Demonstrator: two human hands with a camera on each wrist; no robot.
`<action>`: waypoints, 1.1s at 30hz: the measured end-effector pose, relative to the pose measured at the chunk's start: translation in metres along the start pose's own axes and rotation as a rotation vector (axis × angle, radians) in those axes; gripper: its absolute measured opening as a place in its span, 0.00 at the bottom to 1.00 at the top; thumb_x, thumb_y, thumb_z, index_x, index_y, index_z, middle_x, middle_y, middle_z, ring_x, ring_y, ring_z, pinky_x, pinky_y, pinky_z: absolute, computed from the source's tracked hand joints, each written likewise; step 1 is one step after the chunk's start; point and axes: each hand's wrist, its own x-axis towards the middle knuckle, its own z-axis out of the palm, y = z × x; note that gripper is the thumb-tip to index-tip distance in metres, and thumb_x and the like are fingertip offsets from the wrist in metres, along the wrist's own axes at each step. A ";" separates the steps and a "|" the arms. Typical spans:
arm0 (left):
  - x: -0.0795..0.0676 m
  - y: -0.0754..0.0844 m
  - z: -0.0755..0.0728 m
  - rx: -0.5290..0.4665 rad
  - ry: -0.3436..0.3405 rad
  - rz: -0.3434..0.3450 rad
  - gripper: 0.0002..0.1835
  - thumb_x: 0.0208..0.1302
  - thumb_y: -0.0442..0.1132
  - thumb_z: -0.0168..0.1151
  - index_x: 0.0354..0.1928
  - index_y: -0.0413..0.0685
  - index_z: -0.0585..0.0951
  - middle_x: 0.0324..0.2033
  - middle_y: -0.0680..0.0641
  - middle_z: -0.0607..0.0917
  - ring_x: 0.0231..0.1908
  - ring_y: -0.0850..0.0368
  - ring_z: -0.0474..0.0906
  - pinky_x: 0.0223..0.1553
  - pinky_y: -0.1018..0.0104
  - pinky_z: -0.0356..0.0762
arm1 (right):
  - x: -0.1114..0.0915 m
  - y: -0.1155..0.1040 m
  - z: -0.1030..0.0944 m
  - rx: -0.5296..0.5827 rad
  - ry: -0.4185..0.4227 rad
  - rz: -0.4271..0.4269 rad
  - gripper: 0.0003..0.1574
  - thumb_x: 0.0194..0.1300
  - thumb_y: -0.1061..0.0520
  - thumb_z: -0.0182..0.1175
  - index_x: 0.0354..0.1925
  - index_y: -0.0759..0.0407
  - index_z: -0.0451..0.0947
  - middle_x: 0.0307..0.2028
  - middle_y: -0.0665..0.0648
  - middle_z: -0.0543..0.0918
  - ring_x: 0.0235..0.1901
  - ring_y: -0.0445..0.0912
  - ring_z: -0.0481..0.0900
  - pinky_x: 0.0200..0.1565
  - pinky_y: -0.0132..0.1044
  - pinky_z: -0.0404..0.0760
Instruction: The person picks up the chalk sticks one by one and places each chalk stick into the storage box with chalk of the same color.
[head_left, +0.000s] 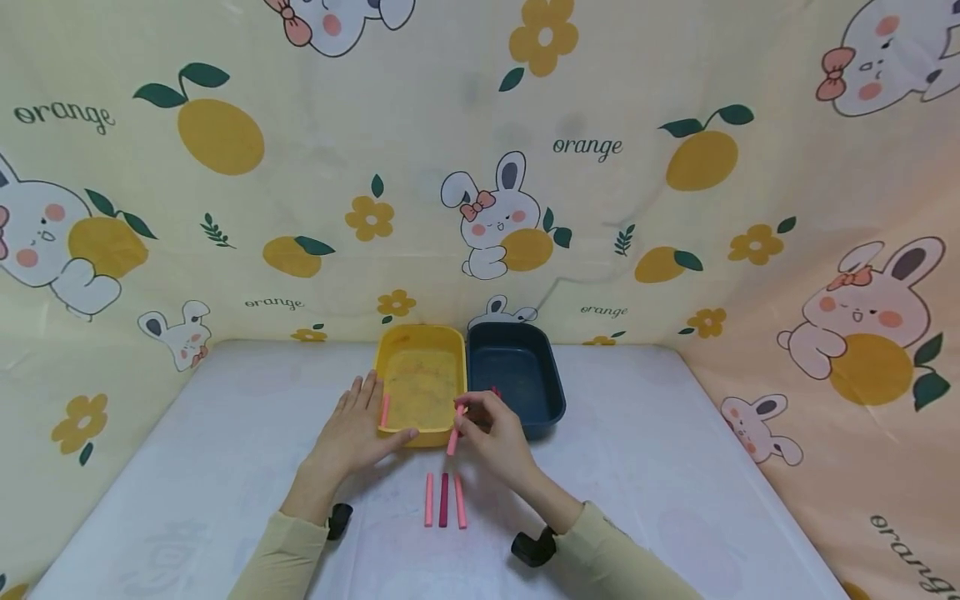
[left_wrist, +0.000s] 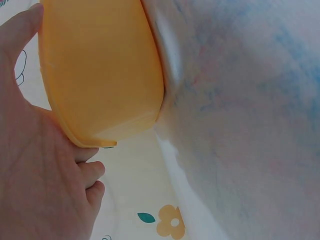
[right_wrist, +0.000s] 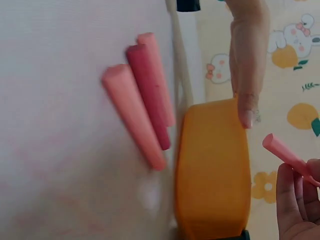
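A yellow bin stands near the middle of the table. My left hand lies against its front left corner, fingers fairly straight along the side and thumb at the front rim. Over the bin's front right corner, my right hand pinches a light pink chalk stick between thumb and fingers. Another pink chalk stick is inside the bin by its left wall. In front, on the table, a dark pink chalk stick lies between a light pink one and another light pink one.
A dark blue bin stands against the yellow bin's right side; a small dark pink piece shows there, partly hidden by my right hand. Behind both bins rises a patterned cloth. The white table cover reaches out on both sides.
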 end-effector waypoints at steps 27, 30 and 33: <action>0.001 -0.001 -0.001 0.005 -0.008 0.001 0.65 0.63 0.78 0.55 0.80 0.29 0.49 0.81 0.32 0.46 0.81 0.32 0.40 0.79 0.38 0.44 | 0.068 0.003 0.023 0.051 -0.079 -0.024 0.15 0.73 0.62 0.65 0.56 0.60 0.82 0.50 0.57 0.84 0.44 0.48 0.88 0.48 0.37 0.88; 0.000 -0.001 -0.001 0.004 -0.002 0.003 0.65 0.63 0.78 0.54 0.80 0.29 0.49 0.81 0.32 0.46 0.81 0.32 0.40 0.79 0.38 0.44 | 0.076 0.005 0.026 0.039 -0.146 -0.001 0.15 0.74 0.60 0.65 0.56 0.60 0.82 0.49 0.56 0.84 0.43 0.47 0.88 0.48 0.38 0.89; 0.000 -0.002 -0.001 0.002 0.002 0.012 0.64 0.64 0.77 0.54 0.80 0.29 0.49 0.81 0.32 0.46 0.81 0.33 0.40 0.79 0.39 0.44 | 0.083 0.007 0.030 0.013 -0.208 0.019 0.15 0.74 0.59 0.64 0.56 0.62 0.82 0.48 0.55 0.84 0.43 0.46 0.88 0.49 0.42 0.89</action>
